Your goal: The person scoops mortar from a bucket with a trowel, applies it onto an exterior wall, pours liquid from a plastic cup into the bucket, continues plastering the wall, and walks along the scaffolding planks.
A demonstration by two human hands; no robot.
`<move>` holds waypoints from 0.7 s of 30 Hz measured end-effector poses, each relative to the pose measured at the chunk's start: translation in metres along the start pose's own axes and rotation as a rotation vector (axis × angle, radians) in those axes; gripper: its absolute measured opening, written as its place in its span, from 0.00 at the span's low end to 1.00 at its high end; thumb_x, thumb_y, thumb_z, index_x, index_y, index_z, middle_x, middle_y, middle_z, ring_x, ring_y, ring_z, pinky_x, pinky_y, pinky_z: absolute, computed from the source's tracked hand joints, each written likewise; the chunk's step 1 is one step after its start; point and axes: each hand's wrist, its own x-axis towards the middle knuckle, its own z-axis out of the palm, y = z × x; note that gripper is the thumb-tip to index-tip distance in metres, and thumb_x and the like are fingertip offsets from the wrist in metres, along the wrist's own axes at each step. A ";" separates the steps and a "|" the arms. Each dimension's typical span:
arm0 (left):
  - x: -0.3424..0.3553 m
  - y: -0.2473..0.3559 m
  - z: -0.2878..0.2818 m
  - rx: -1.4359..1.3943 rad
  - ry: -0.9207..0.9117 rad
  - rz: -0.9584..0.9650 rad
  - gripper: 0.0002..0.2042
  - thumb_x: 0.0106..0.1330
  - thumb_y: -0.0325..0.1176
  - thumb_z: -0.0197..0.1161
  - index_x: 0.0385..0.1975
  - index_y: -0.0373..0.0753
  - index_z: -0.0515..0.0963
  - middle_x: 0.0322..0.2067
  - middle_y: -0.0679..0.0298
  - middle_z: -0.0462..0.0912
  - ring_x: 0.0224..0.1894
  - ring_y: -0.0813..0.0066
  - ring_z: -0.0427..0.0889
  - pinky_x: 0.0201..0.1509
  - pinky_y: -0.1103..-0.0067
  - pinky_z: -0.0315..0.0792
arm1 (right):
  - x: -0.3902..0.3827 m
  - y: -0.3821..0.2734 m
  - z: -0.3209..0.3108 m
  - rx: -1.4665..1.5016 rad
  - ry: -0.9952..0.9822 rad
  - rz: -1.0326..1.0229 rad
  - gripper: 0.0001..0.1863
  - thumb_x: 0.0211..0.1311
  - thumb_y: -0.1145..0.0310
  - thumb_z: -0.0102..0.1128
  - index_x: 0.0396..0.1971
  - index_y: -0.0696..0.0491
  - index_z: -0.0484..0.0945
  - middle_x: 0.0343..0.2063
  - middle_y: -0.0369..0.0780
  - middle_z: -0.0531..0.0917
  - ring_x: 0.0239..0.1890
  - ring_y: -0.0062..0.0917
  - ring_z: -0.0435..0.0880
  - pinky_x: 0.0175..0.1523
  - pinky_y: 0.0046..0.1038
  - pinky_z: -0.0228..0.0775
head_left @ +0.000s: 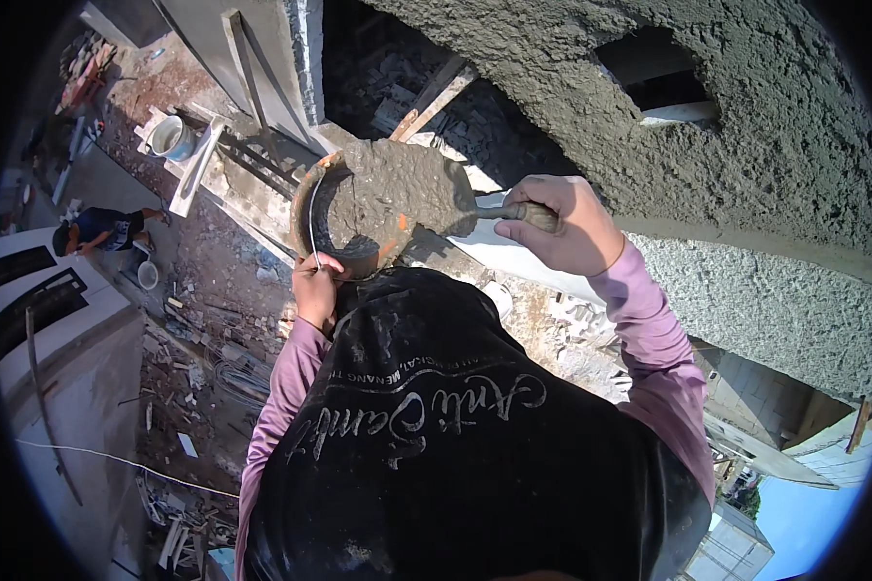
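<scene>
My left hand (pixel 314 290) grips the rim of an orange-brown bucket (pixel 306 215) with wet grey mortar inside and a wire handle. My right hand (pixel 574 232) is closed round the wooden handle of a trowel (pixel 538 217). The trowel's blade lies over the bucket's right side, heaped with mortar (pixel 421 184) that hides the metal. A rough grey plastered wall (pixel 765 145) with a small dark opening (pixel 654 77) rises to the right of the bucket.
A narrow scaffold plank (pixel 237 215) carries a pale bucket (pixel 171 137) at the upper left. Timber props (pixel 434 105) lean in a shadowed gap. Far below, a person (pixel 107 230) is beside a white bucket (pixel 147 275) on rubble-strewn ground (pixel 194 368), near a low concrete structure (pixel 68 397).
</scene>
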 end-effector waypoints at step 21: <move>-0.005 0.007 0.011 0.247 0.013 0.217 0.13 0.58 0.13 0.47 0.15 0.34 0.73 0.25 0.61 0.76 0.25 0.73 0.80 0.34 0.80 0.78 | 0.054 0.131 0.156 -0.481 -0.147 0.430 0.16 0.53 0.62 0.61 0.36 0.60 0.80 0.39 0.54 0.79 0.44 0.48 0.81 0.49 0.40 0.74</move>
